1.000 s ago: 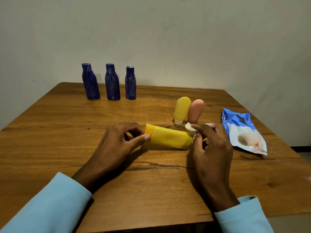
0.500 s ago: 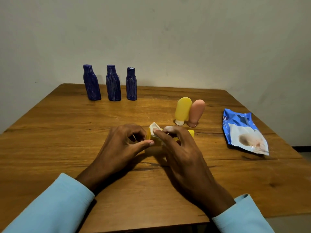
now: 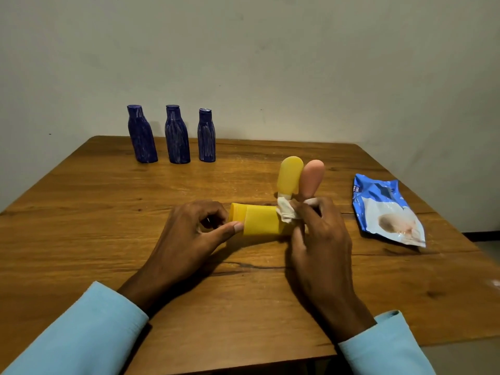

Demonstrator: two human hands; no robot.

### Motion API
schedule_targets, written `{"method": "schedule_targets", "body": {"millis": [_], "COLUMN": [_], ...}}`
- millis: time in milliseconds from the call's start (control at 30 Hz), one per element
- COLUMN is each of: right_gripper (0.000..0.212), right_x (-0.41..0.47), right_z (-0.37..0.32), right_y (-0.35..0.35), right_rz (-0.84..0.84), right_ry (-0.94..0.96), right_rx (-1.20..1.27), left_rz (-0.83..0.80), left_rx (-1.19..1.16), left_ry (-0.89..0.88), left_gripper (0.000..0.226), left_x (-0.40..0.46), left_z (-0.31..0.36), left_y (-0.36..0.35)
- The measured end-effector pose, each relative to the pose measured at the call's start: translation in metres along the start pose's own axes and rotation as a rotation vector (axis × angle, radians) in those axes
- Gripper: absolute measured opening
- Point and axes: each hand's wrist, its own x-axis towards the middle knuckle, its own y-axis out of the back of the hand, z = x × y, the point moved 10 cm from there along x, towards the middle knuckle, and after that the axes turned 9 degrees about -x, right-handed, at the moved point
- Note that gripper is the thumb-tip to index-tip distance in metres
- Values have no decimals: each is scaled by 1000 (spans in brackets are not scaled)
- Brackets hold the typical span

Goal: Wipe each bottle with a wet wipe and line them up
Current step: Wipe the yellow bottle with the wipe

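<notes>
A yellow tube bottle [image 3: 259, 221] lies on its side at the middle of the wooden table [image 3: 108, 212]. My left hand [image 3: 194, 234] pinches its capped left end between thumb and fingers. My right hand [image 3: 319, 236] holds a crumpled white wet wipe [image 3: 286, 212] against the tube's right end. Behind them a smaller yellow bottle [image 3: 290, 177] and a pink bottle [image 3: 311, 178] stand cap-down, side by side. Three dark blue bottles [image 3: 177, 134] stand in a row at the table's far left.
A blue and white wet wipe pack [image 3: 387, 212] lies flat on the right side of the table. A plain wall rises just behind the far edge. The table's near edge is by my sleeves.
My right hand slid the wipe along the tube from its right end to the left cap, then back to the right end. My left hand has kept its hold on the cap.
</notes>
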Motion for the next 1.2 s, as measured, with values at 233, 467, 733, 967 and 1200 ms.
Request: {"method": "schedule_targets", "body": {"millis": [233,467,733,967,1200], "right_gripper": [47,42,44,29,40], "right_x": [3,1,-24,1,5], "right_z": [30,-3,-66,15,37], "right_y": [4,-22,-23,-19,-8], "right_rz": [29,-192,-289,-211,-143], "right_ry": [-201,63,482,-63,-261], "right_rx": [3,98,100,-184,-122], "left_rz": [-12,28,14,64,81], "left_rx": [-98,-230,-334,-336,-345], "left_ry": [143,270,313,332,311], "left_gripper": [27,37,43,43,42], "left_x": [-3,-2,-4,-2,-2], "left_z": [-12,-23,-35,-39,-35], "left_y": [-1,0,-7,-1,2]}}
